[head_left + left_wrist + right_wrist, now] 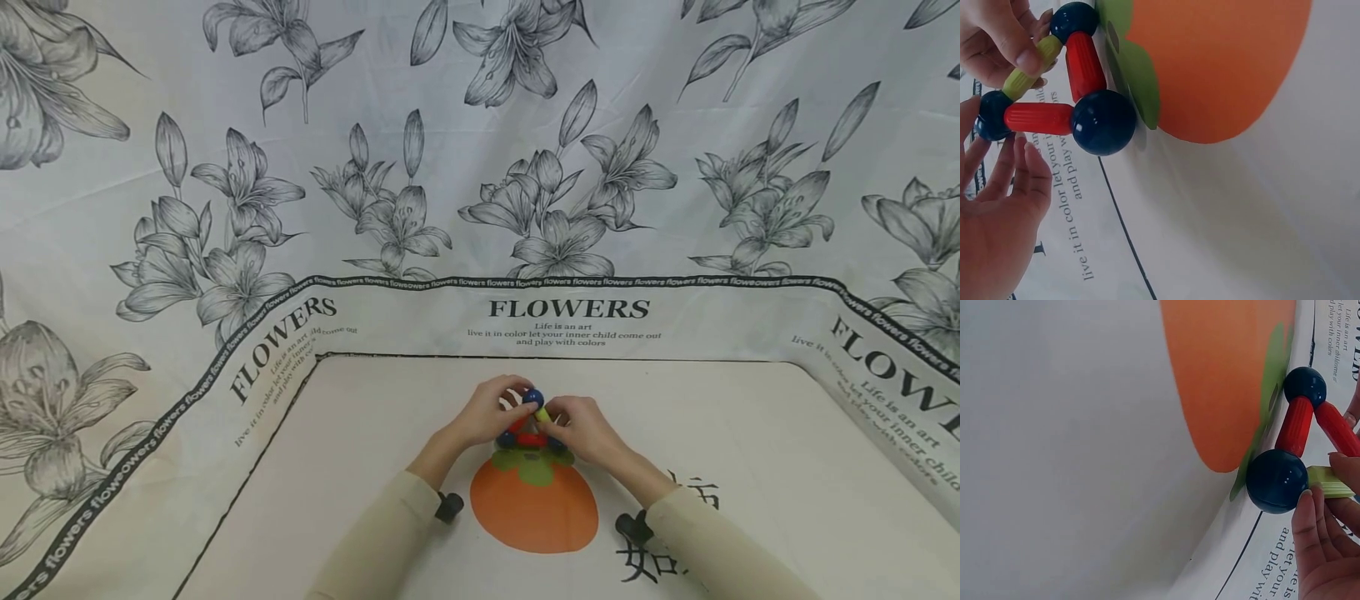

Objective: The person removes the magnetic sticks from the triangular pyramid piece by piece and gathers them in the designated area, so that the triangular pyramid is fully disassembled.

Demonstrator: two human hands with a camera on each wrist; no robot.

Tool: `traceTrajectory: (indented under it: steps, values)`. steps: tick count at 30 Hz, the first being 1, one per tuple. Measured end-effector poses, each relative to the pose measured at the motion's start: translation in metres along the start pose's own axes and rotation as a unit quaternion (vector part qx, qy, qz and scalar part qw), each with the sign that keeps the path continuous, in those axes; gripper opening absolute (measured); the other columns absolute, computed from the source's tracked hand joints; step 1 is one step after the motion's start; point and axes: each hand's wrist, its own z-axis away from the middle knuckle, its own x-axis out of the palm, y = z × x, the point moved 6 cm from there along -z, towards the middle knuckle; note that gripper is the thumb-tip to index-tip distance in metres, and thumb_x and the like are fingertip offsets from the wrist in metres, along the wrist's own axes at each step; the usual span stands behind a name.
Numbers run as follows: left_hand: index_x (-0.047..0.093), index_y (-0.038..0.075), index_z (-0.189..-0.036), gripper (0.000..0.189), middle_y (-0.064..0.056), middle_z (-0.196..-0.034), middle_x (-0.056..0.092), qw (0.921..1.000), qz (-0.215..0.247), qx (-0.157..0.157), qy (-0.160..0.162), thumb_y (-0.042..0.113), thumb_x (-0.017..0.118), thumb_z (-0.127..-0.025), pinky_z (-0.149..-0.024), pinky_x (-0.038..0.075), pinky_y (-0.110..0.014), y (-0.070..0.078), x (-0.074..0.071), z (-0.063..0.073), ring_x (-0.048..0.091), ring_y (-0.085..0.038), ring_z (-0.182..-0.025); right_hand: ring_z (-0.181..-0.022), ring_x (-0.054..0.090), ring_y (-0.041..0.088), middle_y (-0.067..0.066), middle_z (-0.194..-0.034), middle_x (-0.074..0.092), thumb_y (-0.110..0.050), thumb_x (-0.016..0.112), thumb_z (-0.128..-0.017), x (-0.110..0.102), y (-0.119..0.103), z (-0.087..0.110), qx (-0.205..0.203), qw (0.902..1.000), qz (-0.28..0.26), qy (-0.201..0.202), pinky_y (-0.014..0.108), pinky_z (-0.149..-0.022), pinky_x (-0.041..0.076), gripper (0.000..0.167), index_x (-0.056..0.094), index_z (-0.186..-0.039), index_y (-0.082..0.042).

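A triangle of ribbed rods and glossy dark blue balls stands upright at the leaves of a printed orange fruit. Two of its sides are red rods [1039, 119]; the third is a yellow-green rod [1330, 482]. At the top, my left hand [487, 414] grips the upper blue ball [533, 398] between thumb and fingers. My right hand [585, 429] pinches the yellow-green rod, thumb on one side and fingers on the other. In the left wrist view a lower blue ball [1104, 122] sits nearest the camera, with another lower ball [1074, 20] behind it.
The pale table cover carries the printed orange fruit [534, 508] with green leaves, and black characters [645, 557] at the right. A white floral cloth [405, 192] rises behind and along the sides. Dark wrist-camera mounts [450, 507] sit at both sleeves.
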Motion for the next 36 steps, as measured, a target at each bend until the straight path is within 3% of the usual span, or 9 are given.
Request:
traceTrajectory:
  steps: [7,22,30,36]
  values:
    - [0.065,0.011,-0.130,0.034,-0.002,-0.114,0.066,1.0000,-0.006,-0.006,0.003,0.028,0.068,-0.100,-0.085,0.053,-0.024,0.002,0.002,-0.002,0.061,-0.014,-0.099,-0.074,0.060,0.013,-0.002,-0.084,0.069,-0.009,0.076,-0.092,0.002,0.001,-0.001,-0.004,0.9999,0.014,-0.006,0.024,-0.062,0.052,0.009,0.075,-0.099,-0.004]
    - [0.064,0.017,-0.124,0.024,-0.001,-0.103,0.066,0.9996,0.003,-0.028,-0.009,0.029,0.064,-0.103,-0.077,0.054,-0.026,0.001,0.003,-0.001,0.063,-0.012,-0.090,-0.075,0.060,0.014,-0.001,-0.084,0.068,-0.009,0.077,-0.091,0.002,0.002,-0.002,0.000,0.9998,0.020,-0.005,0.025,-0.063,0.052,0.008,0.074,-0.097,-0.006]
    - [0.061,0.017,-0.129,0.030,-0.003,-0.108,0.069,0.9973,0.020,-0.063,0.033,0.033,0.061,-0.104,-0.082,0.055,-0.032,-0.012,-0.009,0.002,0.063,-0.015,-0.096,-0.077,0.060,0.014,-0.002,-0.085,0.068,-0.010,0.078,-0.091,-0.001,0.002,0.000,0.011,0.9996,0.023,-0.007,0.025,-0.065,0.053,0.012,0.073,-0.100,-0.005]
    - [0.060,0.017,-0.132,0.034,-0.004,-0.114,0.068,0.9972,0.019,-0.066,0.030,0.035,0.060,-0.104,-0.087,0.055,-0.034,-0.018,-0.010,0.004,0.064,-0.016,-0.101,-0.077,0.060,0.014,-0.001,-0.086,0.068,-0.010,0.078,-0.091,-0.004,0.003,0.003,0.014,0.9997,0.021,-0.006,0.025,-0.066,0.053,0.014,0.073,-0.102,-0.004]
